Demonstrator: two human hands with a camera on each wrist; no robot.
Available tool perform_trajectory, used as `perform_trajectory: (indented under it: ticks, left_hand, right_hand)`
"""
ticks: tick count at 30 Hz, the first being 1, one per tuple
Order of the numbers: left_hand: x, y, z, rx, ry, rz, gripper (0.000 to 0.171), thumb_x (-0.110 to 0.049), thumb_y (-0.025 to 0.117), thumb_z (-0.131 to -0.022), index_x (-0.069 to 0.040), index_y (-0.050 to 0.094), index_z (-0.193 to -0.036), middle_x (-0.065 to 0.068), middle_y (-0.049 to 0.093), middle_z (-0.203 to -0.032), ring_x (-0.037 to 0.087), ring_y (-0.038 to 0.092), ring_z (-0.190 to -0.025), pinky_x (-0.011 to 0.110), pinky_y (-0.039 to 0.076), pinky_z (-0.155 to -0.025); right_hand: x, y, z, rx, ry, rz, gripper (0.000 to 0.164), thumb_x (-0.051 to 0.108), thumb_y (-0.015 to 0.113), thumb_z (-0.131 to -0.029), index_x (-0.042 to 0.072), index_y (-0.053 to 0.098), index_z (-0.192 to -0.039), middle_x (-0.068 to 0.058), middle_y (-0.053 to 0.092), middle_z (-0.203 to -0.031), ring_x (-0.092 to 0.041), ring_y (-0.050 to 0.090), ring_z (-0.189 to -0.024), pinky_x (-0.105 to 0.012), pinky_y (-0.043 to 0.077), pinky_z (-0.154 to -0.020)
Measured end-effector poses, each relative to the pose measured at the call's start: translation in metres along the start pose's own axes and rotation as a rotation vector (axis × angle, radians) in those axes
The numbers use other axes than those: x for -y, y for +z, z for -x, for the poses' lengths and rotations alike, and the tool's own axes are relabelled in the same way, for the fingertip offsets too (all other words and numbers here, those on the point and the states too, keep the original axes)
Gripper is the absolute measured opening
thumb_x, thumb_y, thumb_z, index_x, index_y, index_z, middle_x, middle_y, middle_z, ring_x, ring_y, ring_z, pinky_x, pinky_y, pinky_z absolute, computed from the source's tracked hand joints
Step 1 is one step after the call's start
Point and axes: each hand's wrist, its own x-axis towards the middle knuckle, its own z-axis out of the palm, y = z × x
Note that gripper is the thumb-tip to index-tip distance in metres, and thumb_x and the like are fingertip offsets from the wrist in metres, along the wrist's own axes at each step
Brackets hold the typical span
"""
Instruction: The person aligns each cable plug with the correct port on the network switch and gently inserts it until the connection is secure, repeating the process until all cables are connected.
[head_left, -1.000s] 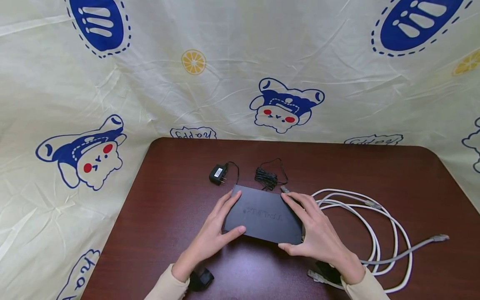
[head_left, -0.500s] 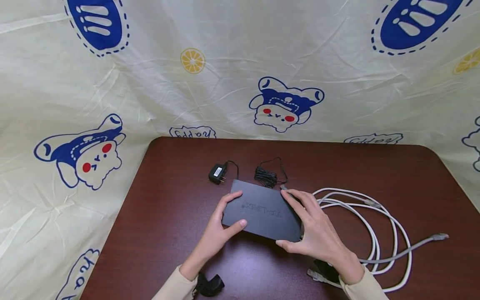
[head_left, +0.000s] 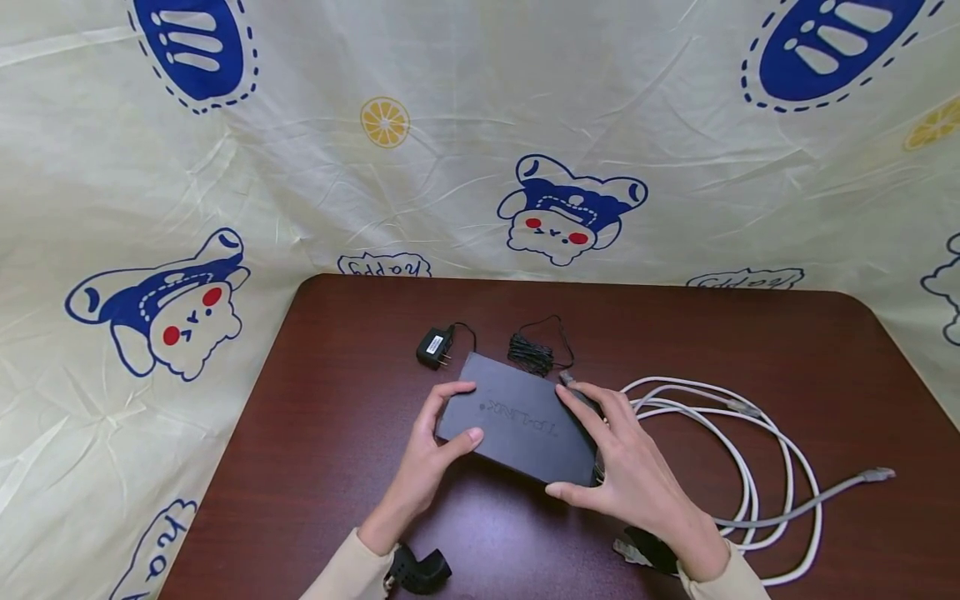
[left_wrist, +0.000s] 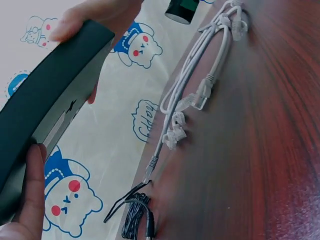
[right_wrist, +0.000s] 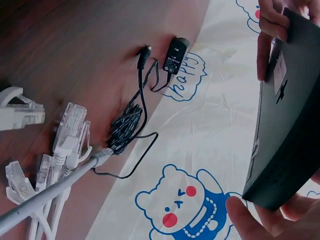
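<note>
Over the table (head_left: 352,467), grey TP-LINK box (head_left: 510,437) held off the surface, slightly skewed. Left hand (head_left: 426,454) clamped on one end, thumb at the near edge; right hand (head_left: 637,467) clamped on the other end, similar spread. Bundled black cord (head_left: 531,357) just past the far edge, looped network cables (head_left: 752,492) near the right hand. To hold it well, I'd split the load evenly, grip by edges, swing both wrists together when turning, lift clear of the cord so nothing snags underneath
</note>
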Motion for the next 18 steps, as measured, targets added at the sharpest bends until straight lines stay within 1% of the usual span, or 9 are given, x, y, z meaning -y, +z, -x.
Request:
perform_trajectory:
  ticks: [2,3,6,8,10,12,14,16,18]
  left_hand:
    - [-0.001,-0.001,-0.001,-0.005,0.003,0.009,0.05,0.001,0.064,-0.085,-0.005,0.048,-0.132,0.01,0.041,-0.138,0.023,0.038,-0.123,0.027,0.044,-0.082]
    - [-0.001,-0.002,-0.001,-0.002,0.005,0.017,0.05,0.001,0.064,-0.085,-0.004,0.047,-0.132,0.011,0.04,-0.139,0.024,0.039,-0.121,0.027,0.046,-0.08]
    - [-0.003,-0.004,-0.003,0.011,0.008,0.047,0.05,0.001,0.063,-0.085,-0.003,0.047,-0.132,0.012,0.039,-0.139,0.024,0.044,-0.116,0.028,0.046,-0.078]
    - [-0.004,-0.006,-0.004,0.029,0.006,0.083,0.05,0.001,0.061,-0.085,-0.002,0.045,-0.132,0.013,0.038,-0.138,0.022,0.049,-0.11,0.029,0.047,-0.079]
    - [-0.005,-0.008,-0.005,0.047,0.002,0.126,0.049,0.002,0.059,-0.086,-0.001,0.044,-0.133,0.014,0.038,-0.136,0.022,0.054,-0.102,0.03,0.048,-0.078]
    - [-0.006,-0.01,-0.005,0.066,0.003,0.167,0.048,0.003,0.058,-0.087,-0.001,0.044,-0.133,0.015,0.04,-0.133,0.021,0.056,-0.099,0.031,0.049,-0.078]
    - [-0.006,-0.011,-0.006,0.08,0.003,0.19,0.047,0.004,0.057,-0.087,-0.002,0.045,-0.132,0.015,0.042,-0.13,0.02,0.057,-0.099,0.03,0.049,-0.077]
    - [-0.007,-0.013,-0.006,0.098,0.007,0.21,0.046,0.004,0.056,-0.088,-0.004,0.046,-0.132,0.014,0.043,-0.129,0.02,0.057,-0.099,0.03,0.049,-0.077]
    - [-0.008,-0.014,-0.006,0.114,0.011,0.225,0.046,0.004,0.055,-0.088,-0.006,0.047,-0.132,0.014,0.044,-0.128,0.019,0.057,-0.099,0.03,0.049,-0.078]
  right_hand:
    - [0.0,-0.001,0.0,0.006,0.006,-0.034,0.09,0.06,0.074,-0.073,0.015,0.043,-0.144,-0.008,0.041,-0.136,-0.024,0.04,-0.117,-0.044,0.045,-0.075]
    - [0.0,-0.002,0.001,0.011,0.013,-0.064,0.086,0.056,0.074,-0.075,0.016,0.043,-0.144,-0.006,0.041,-0.136,-0.023,0.04,-0.117,-0.044,0.044,-0.077]
    - [-0.001,-0.005,0.002,0.029,0.044,-0.182,0.076,0.037,0.078,-0.078,0.018,0.044,-0.143,-0.003,0.04,-0.138,-0.02,0.039,-0.12,-0.044,0.039,-0.085]
    - [0.0,-0.006,0.002,0.042,0.066,-0.257,0.072,0.024,0.078,-0.08,0.019,0.045,-0.143,-0.001,0.04,-0.139,-0.019,0.038,-0.124,-0.04,0.036,-0.091]
    - [0.0,-0.007,0.003,0.049,0.079,-0.324,0.069,0.016,0.075,-0.081,0.019,0.045,-0.143,0.0,0.04,-0.14,-0.018,0.038,-0.126,-0.032,0.033,-0.096]
    - [0.0,-0.007,0.003,0.052,0.078,-0.37,0.065,0.01,0.072,-0.083,0.018,0.046,-0.142,0.0,0.042,-0.14,-0.017,0.039,-0.128,-0.025,0.03,-0.099]
    - [-0.001,-0.007,0.002,0.056,0.076,-0.417,0.06,0.007,0.069,-0.085,0.017,0.047,-0.141,-0.001,0.044,-0.14,-0.016,0.04,-0.128,-0.02,0.028,-0.101]
    - [-0.001,-0.008,0.002,0.069,0.08,-0.46,0.056,0.005,0.066,-0.088,0.018,0.048,-0.139,-0.001,0.046,-0.139,-0.016,0.04,-0.129,-0.019,0.027,-0.101]
    - [-0.001,-0.009,0.002,0.089,0.095,-0.519,0.052,0.003,0.063,-0.09,0.018,0.05,-0.138,-0.001,0.048,-0.137,-0.014,0.046,-0.123,-0.02,0.033,-0.097]
